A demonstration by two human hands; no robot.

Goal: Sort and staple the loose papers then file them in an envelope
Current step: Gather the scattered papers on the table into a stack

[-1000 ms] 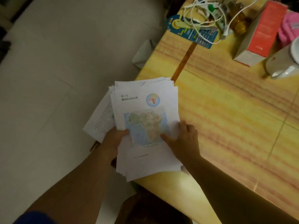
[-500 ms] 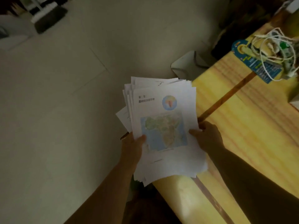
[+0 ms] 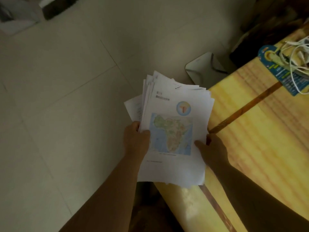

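Beside table edge (image 3: 217, 104), papers (image 3: 173, 124) in left hand (image 3: 136, 139), right hand (image 3: 213, 151).

Papers (image 3: 175, 131): thin matt white paper, top sheet colour-printed map, edges ragged and uneven. Table (image 3: 259, 156) at 3 o'clock: yellow wood-grain surface, smooth, slight sheen, darker brown strip inlaid. Floor (image 3: 58, 114) at 9 o'clock: pale smooth tiles, low gloss. Blue packet (image 3: 280, 72) at 2 o'clock: printed card, white cable (image 3: 294, 52) on it looks plastic.

Dim pale tiled floor (image 3: 66, 114) beside a yellow wood-grain table (image 3: 259, 148).
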